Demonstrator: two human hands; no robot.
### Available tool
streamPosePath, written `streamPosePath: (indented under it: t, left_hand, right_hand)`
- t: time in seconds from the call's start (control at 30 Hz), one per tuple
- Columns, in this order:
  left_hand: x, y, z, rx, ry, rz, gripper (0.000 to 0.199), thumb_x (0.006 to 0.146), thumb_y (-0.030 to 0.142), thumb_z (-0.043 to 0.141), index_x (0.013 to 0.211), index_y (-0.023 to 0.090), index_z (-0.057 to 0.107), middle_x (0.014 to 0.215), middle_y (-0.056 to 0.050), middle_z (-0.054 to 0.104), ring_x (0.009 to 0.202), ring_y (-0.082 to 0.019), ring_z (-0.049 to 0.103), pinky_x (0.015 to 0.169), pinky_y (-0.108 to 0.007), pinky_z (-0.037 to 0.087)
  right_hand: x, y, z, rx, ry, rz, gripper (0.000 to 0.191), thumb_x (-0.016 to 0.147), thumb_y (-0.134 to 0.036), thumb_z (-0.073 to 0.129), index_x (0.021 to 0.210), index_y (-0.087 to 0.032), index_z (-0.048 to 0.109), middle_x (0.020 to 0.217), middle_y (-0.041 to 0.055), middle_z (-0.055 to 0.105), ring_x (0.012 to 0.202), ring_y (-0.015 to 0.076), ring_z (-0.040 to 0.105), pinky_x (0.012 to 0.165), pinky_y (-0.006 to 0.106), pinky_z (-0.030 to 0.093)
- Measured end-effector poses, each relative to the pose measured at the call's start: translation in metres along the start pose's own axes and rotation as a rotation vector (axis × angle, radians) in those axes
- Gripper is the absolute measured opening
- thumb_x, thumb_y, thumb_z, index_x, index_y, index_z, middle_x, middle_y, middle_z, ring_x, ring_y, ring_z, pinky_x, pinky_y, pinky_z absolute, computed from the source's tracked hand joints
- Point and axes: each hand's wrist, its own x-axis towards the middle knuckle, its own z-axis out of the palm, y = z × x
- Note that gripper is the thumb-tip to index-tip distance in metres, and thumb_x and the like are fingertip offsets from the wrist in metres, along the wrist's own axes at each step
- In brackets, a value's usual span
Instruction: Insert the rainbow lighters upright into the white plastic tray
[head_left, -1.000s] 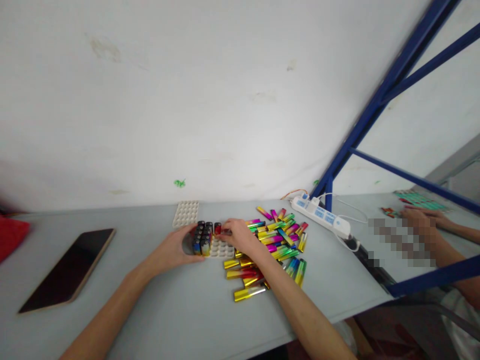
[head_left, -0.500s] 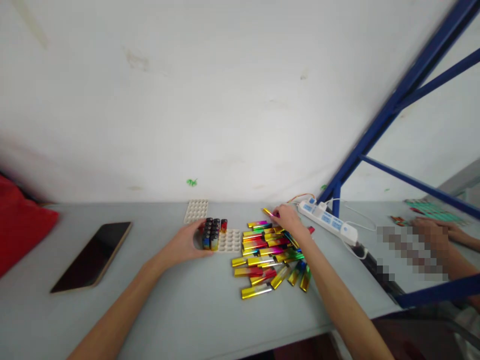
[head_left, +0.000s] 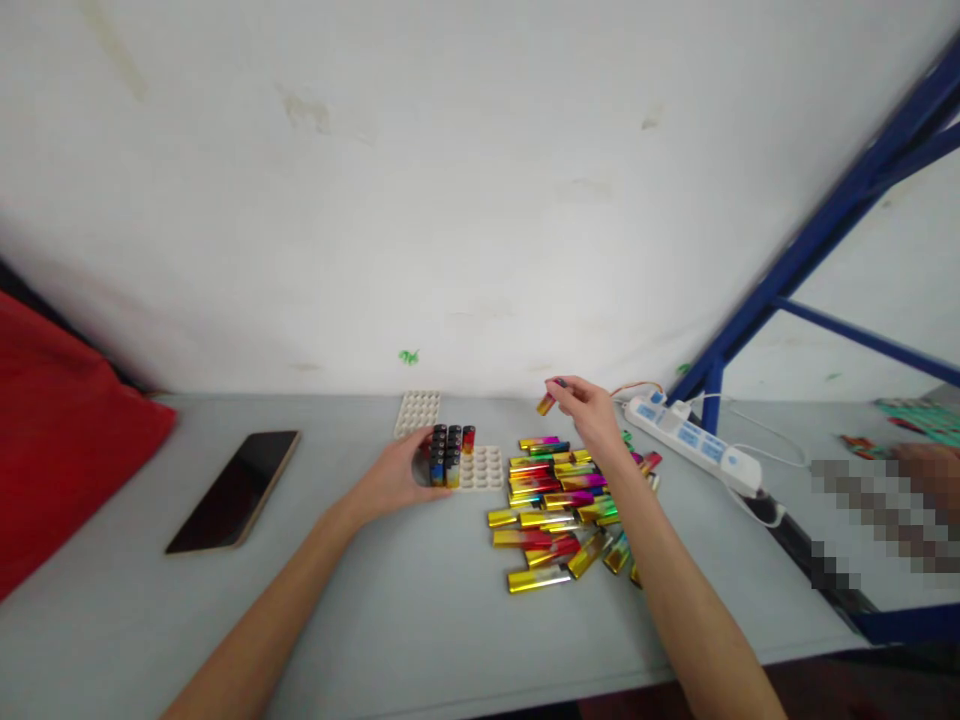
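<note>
My left hand (head_left: pixel 394 478) curves around the left end of a white holed tray (head_left: pixel 491 488), fingers at the back and thumb along the front. Two rows of black-topped lighters (head_left: pixel 448 458) stand upright in that end, and a single red lighter (head_left: pixel 469 440) starts another row beside them. The tray's right-hand holes show bare. Above the table, my right hand (head_left: pixel 592 412) pinches a yellow and pink lighter (head_left: pixel 546 402), tilted with its yellow end down. Below that hand lies a loose pile of shiny coloured lighters (head_left: pixel 536 540), partly hidden by my right forearm.
Another white holed tray (head_left: pixel 418 412) lies near the wall. A dark phone or tablet (head_left: pixel 234 490) is on the left, by a red cloth-like thing (head_left: pixel 67 450). A white power strip (head_left: pixel 694 445) and blue frame (head_left: pixel 780 290) stand right; another person's blurred hand (head_left: pixel 930 475) is beyond.
My right hand has lifted the lighter up off the far side of the pile and turned it yellow end down. My left hand stays around the tray. The view has shifted left.
</note>
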Motion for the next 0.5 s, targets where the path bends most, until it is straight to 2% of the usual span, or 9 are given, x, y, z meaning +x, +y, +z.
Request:
streamPosePath:
  t: [0.1,0.17,0.23,0.3,0.4,0.5]
  left_hand:
    - [0.000,0.001,0.000,-0.010,-0.001,0.003,0.090,0.061,0.053,0.098,0.140,0.023,0.066,0.132,-0.014,0.079,0.116,-0.038,0.076,0.105,-0.051,0.063]
    - [0.000,0.000,0.000,-0.021,-0.002,0.010,0.089,0.062,0.053,0.098,0.140,0.021,0.066,0.134,-0.015,0.078,0.120,-0.041,0.075,0.107,-0.052,0.062]
    - [0.001,0.000,0.000,-0.030,0.000,0.014,0.089,0.062,0.053,0.098,0.139,0.022,0.067,0.135,-0.015,0.078,0.121,-0.042,0.075,0.107,-0.053,0.062]
    - [0.001,-0.001,0.001,-0.036,-0.003,0.012,0.089,0.061,0.053,0.099,0.138,0.025,0.067,0.134,-0.013,0.078,0.118,-0.041,0.076,0.105,-0.052,0.063]
    - [0.001,-0.002,0.002,-0.045,-0.009,0.012,0.087,0.061,0.053,0.098,0.137,0.025,0.067,0.131,-0.012,0.079,0.114,-0.038,0.076,0.101,-0.047,0.064]
    - [0.001,-0.001,0.001,-0.021,-0.009,0.005,0.088,0.062,0.054,0.098,0.138,0.020,0.066,0.128,-0.013,0.080,0.112,-0.036,0.076,0.099,-0.045,0.063]
  right_hand:
    - [-0.013,-0.002,0.025,0.235,-0.001,0.096,0.058,0.079,-0.076,0.080,0.096,-0.021,0.076,0.076,-0.0005,0.066,0.068,0.0149,0.053,0.063,0.028,0.044]
    - [-0.028,-0.003,0.039,0.333,-0.081,0.173,0.061,0.080,-0.082,0.078,0.096,-0.023,0.070,0.081,-0.0001,0.067,0.071,0.0161,0.060,0.065,0.028,0.049]
    - [-0.043,-0.004,0.048,0.432,-0.188,0.261,0.063,0.081,-0.084,0.076,0.099,-0.026,0.063,0.076,-0.0030,0.065,0.065,0.0159,0.062,0.063,0.028,0.052]
    - [-0.054,-0.007,0.056,0.505,-0.283,0.312,0.063,0.083,-0.085,0.075,0.102,-0.028,0.058,0.065,-0.0082,0.057,0.053,0.0133,0.055,0.058,0.027,0.051]
    - [-0.065,-0.011,0.066,0.511,-0.372,0.340,0.063,0.084,-0.086,0.074,0.099,-0.027,0.058,0.059,-0.0127,0.043,0.045,0.0089,0.034,0.047,0.022,0.040]
    - [-0.071,-0.015,0.078,0.443,-0.406,0.441,0.071,0.082,-0.094,0.066,0.080,-0.024,0.054,0.059,-0.0113,0.033,0.047,0.0076,0.022,0.042,0.020,0.022]
